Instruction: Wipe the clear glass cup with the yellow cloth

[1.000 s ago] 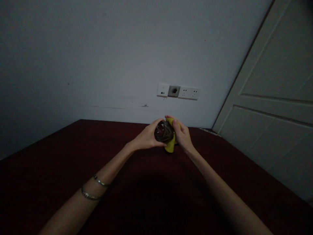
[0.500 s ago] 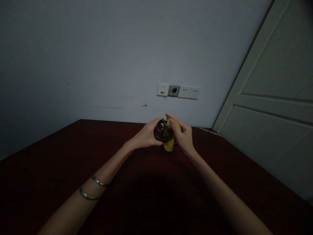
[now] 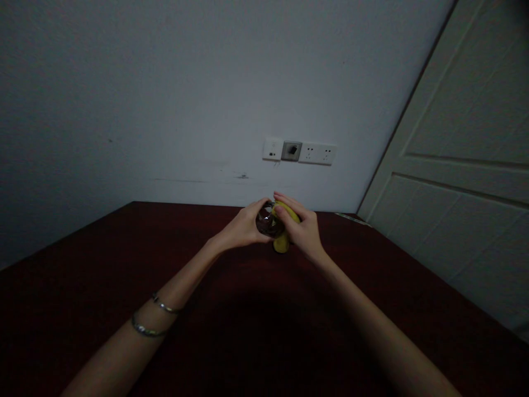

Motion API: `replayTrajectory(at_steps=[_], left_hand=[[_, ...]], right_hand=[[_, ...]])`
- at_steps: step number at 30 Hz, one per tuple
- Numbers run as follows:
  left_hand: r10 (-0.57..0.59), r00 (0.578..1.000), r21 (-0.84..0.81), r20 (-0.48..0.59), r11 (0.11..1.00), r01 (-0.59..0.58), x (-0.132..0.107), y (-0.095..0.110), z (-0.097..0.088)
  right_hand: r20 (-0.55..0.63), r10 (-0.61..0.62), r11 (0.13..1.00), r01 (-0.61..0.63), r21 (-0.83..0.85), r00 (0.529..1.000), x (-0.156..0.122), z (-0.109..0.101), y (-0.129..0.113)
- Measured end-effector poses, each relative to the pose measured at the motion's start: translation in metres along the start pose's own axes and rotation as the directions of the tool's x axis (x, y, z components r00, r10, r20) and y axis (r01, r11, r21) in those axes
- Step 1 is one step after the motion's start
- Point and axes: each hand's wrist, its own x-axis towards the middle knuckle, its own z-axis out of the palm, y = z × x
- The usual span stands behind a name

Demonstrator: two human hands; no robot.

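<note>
Both my hands are raised together over the far part of the table. My left hand (image 3: 244, 226) is wrapped round a clear drinking glass (image 3: 264, 221), whose round open rim faces me. A yellow cloth (image 3: 281, 244) is bunched in my right hand (image 3: 305, 229), with the thumb pressing it near the rim on the glass's right side. Part of the cloth hangs below the glass. Whether some of it reaches inside the glass is hard to tell in the dim light.
The dark red table (image 3: 173, 242) reaches back to a pale wall (image 3: 185, 99). White sockets (image 3: 317, 154) and a grey wall plate (image 3: 291, 150) are set low in the wall. A panelled door (image 3: 463, 165) stands at the right. A flat pale strip (image 3: 351, 219) lies at the table's far right edge.
The cloth and my right hand have shifted slightly left, the cloth's upper part now over the glass's rim. My left hand still holds the glass. The whole view has moved a little.
</note>
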Motion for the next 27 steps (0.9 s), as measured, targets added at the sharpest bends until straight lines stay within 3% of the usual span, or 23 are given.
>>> replayTrajectory(at_steps=[3,6,9,11,13,16,18,20,23,25,27], left_hand=[[-0.029,1.000,0.052,-0.007,0.998,0.029,0.000,0.003,0.002],[-0.112,0.993,0.021,-0.030,0.993,0.113,-0.001,0.004,0.004],[-0.136,0.990,-0.020,-0.040,0.991,0.135,-0.002,0.004,0.004],[-0.099,0.994,-0.038,-0.035,0.994,0.098,-0.001,0.004,0.002],[-0.078,0.997,-0.037,-0.025,0.996,0.077,0.000,0.006,0.001],[-0.065,0.998,0.019,-0.015,0.998,0.065,0.002,0.009,0.000],[-0.042,0.999,0.050,0.014,0.998,0.041,0.002,0.011,0.000],[-0.032,0.999,0.061,0.040,0.998,0.029,0.002,0.011,0.001],[-0.043,0.998,0.042,0.035,0.998,0.042,0.001,0.008,0.002],[-0.059,0.998,-0.010,0.022,0.998,0.059,0.001,0.006,0.002],[-0.072,0.997,-0.062,0.005,0.995,0.072,0.000,0.003,0.002]], right_hand=[[-0.014,0.067,0.998,-0.067,0.023,0.998,0.004,-0.002,0.004],[0.048,-0.145,0.986,0.148,-0.077,0.988,0.001,-0.005,0.005],[0.228,-0.357,0.914,0.388,-0.114,0.906,-0.004,-0.005,0.005],[0.242,-0.400,0.896,0.432,-0.100,0.884,-0.007,-0.003,0.005],[0.144,-0.340,0.931,0.354,-0.089,0.929,-0.006,-0.002,0.006],[-0.033,-0.085,0.996,0.085,0.001,0.996,-0.001,-0.002,0.010],[-0.066,0.101,0.992,-0.095,0.083,0.993,0.003,-0.004,0.013],[-0.061,0.164,0.982,-0.157,0.108,0.985,0.005,-0.007,0.014],[-0.026,-0.029,0.999,0.029,0.026,0.999,0.002,-0.009,0.009],[0.054,-0.190,0.981,0.192,-0.024,0.980,-0.002,-0.008,0.005],[0.094,-0.252,0.966,0.256,-0.025,0.963,-0.006,-0.006,0.003]])
